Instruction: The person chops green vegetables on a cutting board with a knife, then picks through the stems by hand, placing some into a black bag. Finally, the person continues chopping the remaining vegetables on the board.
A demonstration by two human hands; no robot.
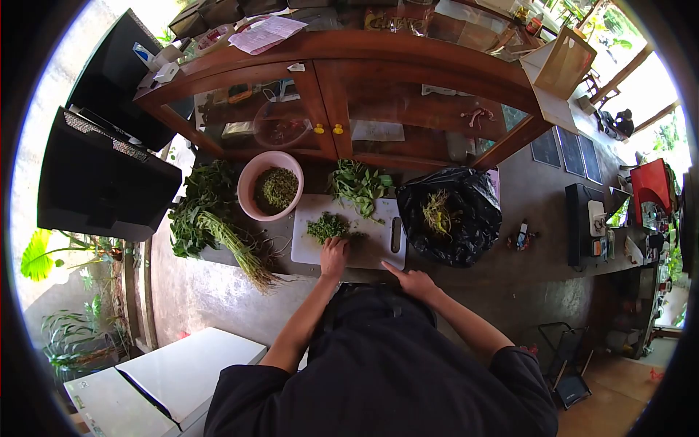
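A white cutting board (306, 251) lies on the counter with chopped greens (328, 224) on it. My left hand (334, 258) is over the board, its bent fingers pressed together on the near side of the greens. My right hand (415, 281) is at the board's near right edge, index finger stretched toward the board and the other fingers curled; what they hold, if anything, is hidden. Behind the board lies a bunch of leafy greens (357, 182). A pink bowl (246, 191) of small green pieces stands at the back left.
Long-stemmed greens with roots (222, 229) lie at the left. A black plastic bag (470, 240) with yellowish scraps (438, 213) sits right of the board. A wooden cabinet (331, 87) with glass doors stands behind. A small object (522, 235) lies farther right.
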